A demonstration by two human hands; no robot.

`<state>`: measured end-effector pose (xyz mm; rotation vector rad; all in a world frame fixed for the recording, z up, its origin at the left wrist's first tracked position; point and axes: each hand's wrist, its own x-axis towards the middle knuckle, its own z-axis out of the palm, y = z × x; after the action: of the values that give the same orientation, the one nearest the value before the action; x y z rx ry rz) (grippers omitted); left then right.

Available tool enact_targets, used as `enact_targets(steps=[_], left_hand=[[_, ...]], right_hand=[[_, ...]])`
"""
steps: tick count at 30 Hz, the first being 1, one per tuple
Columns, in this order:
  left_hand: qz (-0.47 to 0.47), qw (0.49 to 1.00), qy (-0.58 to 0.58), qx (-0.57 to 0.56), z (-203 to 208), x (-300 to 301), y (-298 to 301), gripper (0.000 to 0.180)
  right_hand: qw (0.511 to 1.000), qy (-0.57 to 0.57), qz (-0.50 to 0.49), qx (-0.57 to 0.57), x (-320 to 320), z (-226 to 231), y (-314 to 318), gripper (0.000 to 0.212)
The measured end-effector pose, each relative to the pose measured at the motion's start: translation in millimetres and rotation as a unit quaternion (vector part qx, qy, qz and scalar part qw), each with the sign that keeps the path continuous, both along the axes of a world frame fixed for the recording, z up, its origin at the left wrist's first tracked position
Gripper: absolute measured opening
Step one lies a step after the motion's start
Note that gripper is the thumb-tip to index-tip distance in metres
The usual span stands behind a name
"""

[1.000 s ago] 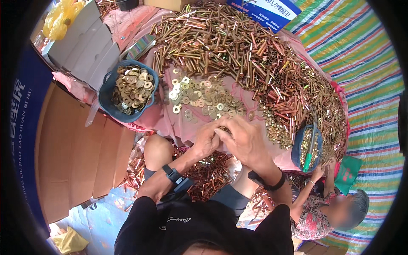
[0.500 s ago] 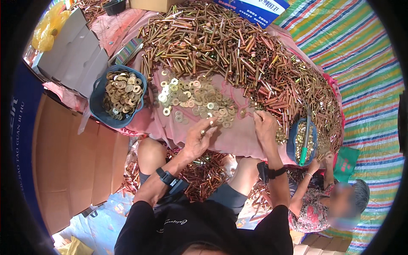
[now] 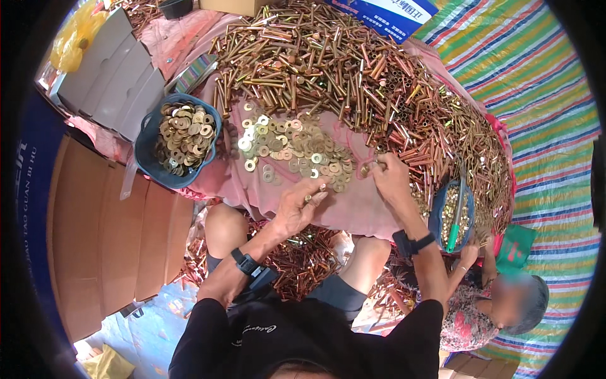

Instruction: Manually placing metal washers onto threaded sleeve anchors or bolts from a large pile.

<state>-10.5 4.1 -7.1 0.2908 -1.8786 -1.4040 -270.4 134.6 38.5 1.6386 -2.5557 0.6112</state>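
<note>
My left hand [image 3: 299, 207] is closed around bolts [image 3: 322, 187], and only their metal ends stick out between thumb and fingers. It hovers at the near edge of a spread of flat washers [image 3: 297, 142] on the pink cloth [image 3: 353, 205]. Farther right, my right hand [image 3: 392, 181] has its fingers pinched together beside the large heap of bolts and sleeves [image 3: 315, 57]. Small metal pieces [image 3: 364, 169] lie by its fingertips. What the pinch holds, if anything, is too small to make out.
A blue basket of washers [image 3: 178, 177] stands left. At right a blue basket of small nuts [image 3: 449, 218] has a green-handled tool [image 3: 453, 234] across it. A co-worker's hands [image 3: 470, 252] are beside it. Cardboard [image 3: 113, 234] stands at left; more bolts [image 3: 297, 268] lie between my knees.
My right hand has moved slightly up and left, toward the small pieces at the heap's edge. My left hand has shifted only a little, still closed on the bolts.
</note>
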Motion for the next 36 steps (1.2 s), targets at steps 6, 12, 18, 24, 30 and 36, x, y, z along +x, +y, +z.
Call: enact_targets(steps=[6,12,18,24,30,36], left_hand=[[-0.021,0.999,-0.025,0.011,0.7,6.6,-1.5,0.037],[-0.012,1.000,0.001,0.013,-8.1,0.2,1.4,0.039],[-0.006,1.000,0.029,0.010,-13.7,-1.4,1.5,0.038],[-0.022,0.999,0.022,0.019,-15.9,-1.4,2.0,0.037],[-0.022,1.000,0.020,0.009,-16.8,-0.2,0.5,0.040],[-0.023,0.999,0.033,0.003,-18.5,-0.9,-0.3,0.042]], right_hand=[[0.797,-0.578,-0.092,-0.147,66.6,28.1,3.5,0.015],[0.691,-0.691,-0.021,-0.211,92.3,26.7,-0.1,0.031],[0.818,-0.549,0.044,-0.165,114.5,43.0,-7.0,0.032],[0.936,-0.284,0.168,-0.122,122.2,50.4,-20.4,0.025],[0.957,-0.192,0.167,-0.139,130.0,53.0,-27.1,0.023],[0.927,-0.369,0.015,-0.063,131.6,40.4,-20.0,0.026]])
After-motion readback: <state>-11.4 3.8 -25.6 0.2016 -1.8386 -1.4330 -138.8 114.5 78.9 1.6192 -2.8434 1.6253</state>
